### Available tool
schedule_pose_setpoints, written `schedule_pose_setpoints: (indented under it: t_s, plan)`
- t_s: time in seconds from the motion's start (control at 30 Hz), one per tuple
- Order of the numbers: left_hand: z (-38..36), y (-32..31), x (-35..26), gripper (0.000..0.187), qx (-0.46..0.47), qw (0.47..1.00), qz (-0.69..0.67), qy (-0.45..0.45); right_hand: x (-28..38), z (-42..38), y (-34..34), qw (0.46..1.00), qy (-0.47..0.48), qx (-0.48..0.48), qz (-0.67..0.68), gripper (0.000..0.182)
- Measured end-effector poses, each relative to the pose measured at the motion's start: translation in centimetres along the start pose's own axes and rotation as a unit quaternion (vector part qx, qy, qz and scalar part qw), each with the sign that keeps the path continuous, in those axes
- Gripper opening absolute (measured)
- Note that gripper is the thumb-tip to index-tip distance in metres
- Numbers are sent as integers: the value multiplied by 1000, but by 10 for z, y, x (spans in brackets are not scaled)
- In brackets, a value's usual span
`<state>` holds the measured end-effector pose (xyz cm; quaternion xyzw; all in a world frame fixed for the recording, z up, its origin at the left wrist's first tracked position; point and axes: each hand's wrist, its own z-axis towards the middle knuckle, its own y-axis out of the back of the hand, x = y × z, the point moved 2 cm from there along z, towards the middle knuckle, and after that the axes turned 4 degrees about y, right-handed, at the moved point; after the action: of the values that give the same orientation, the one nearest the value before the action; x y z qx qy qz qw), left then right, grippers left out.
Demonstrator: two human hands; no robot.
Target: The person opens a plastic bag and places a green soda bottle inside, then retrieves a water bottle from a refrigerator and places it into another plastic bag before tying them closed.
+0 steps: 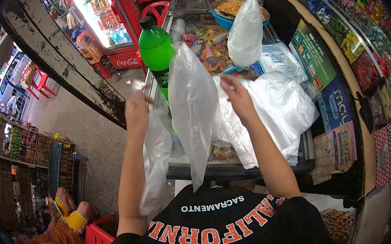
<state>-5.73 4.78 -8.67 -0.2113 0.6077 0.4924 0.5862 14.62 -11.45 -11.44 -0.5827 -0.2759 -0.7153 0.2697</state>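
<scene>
The plastic bag (192, 102) mid-frame looks light, limp, slippery; best pinched by an edge. Right hand (239, 99): fingers loosely parted; left hand (137, 109): grip unclear.

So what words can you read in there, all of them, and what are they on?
"Coca-Cola": the red fridge.
"SACRAMENTO": the black shirt, upside down.
"CALIFORNIA": same shirt, upside down too, an end letter partly cut off.
Too small or blurred: the green bottle's label, the blue print on the plastic pack, the green poster, the candy packets.
</scene>
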Motion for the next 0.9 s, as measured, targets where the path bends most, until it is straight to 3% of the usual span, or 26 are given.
schedule_pose_setpoints:
  t_s: [0.03,0.07,0.1,0.17,0.2,0.27,0.3,0.37,0.47,0.5,0.6,0.67,0.8,0.9]
  plan:
    - [-1,2,-31,30,-14,998,-60,-34,29,0,-4,995,25,28,91,42]
    - [0,1,-52,30,-28,990,-119,-69,50,1,-8,976,3,80,202,56]
    - [6,-6,-64,30,-29,990,-119,-70,61,1,-13,976,4,81,202,56]
    - [10,-21,-89,38,-60,938,-66,-334,82,1,-27,961,205,165,83,79]
    - [6,-28,-90,38,-61,938,-67,-334,82,1,-35,961,206,166,83,79]
    - [-2,-45,-86,60,-21,961,141,-237,77,-6,-47,937,328,80,-93,95]
    - [-7,-49,-83,60,-20,961,139,-238,70,-9,-50,936,329,78,-95,95]
    - [-16,-55,-69,85,15,979,158,-126,48,-18,-53,940,327,-14,-100,96]
    - [-33,-62,-40,95,-35,985,102,-134,5,-30,-60,957,271,-53,-87,94]
    - [-39,-67,-31,95,-35,985,103,-133,-8,-34,-61,968,230,-72,-64,93]
    - [-52,-78,10,82,-61,985,19,-160,-30,-46,-60,967,231,-61,-90,93]
    - [-57,-88,51,66,7,959,210,-189,-49,-48,-60,970,220,-45,-94,93]
    - [-70,-95,59,54,10,975,169,-146,-79,-60,-57,973,158,-3,-167,92]
    - [-73,-93,67,53,35,971,183,-148,-84,-62,-56,971,172,-14,-166,87]
